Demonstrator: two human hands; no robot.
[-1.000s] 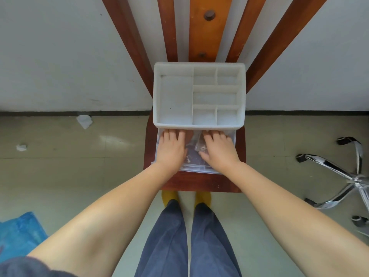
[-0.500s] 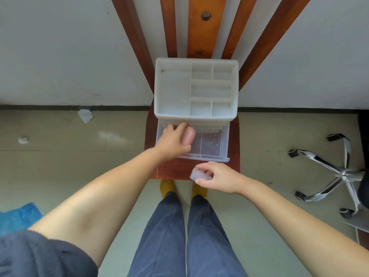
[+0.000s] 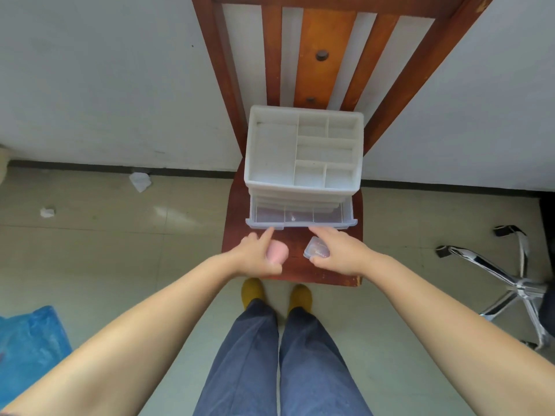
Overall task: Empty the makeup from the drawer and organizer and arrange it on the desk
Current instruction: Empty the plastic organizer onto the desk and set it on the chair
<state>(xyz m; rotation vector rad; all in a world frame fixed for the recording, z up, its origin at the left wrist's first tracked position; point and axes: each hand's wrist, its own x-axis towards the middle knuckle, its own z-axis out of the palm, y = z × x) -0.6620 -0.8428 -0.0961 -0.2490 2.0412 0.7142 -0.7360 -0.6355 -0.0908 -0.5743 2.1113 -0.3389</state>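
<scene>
We see the organizer [image 3: 303, 151] on the wooden chair [image 3: 240, 235], w/ its clear drawer [image 3: 300, 219] pulled partway out toward the near side. Left hand [image 3: 258, 259] grasps a pink sponge [image 3: 277, 250] against the palm, index finger extended to the drawer front. Right hand [image 3: 339, 253] pinches a small clear case [image 3: 316, 250] at its left side, index finger likewise touching the drawer front. Both items sit just near of the drawer.

White organizer [image 3: 274, 151] on chair, clear drawer [image 3: 300, 219] partly out, pink sponge [image 3: 277, 250] & clear case [image 3: 316, 249] held.
</scene>
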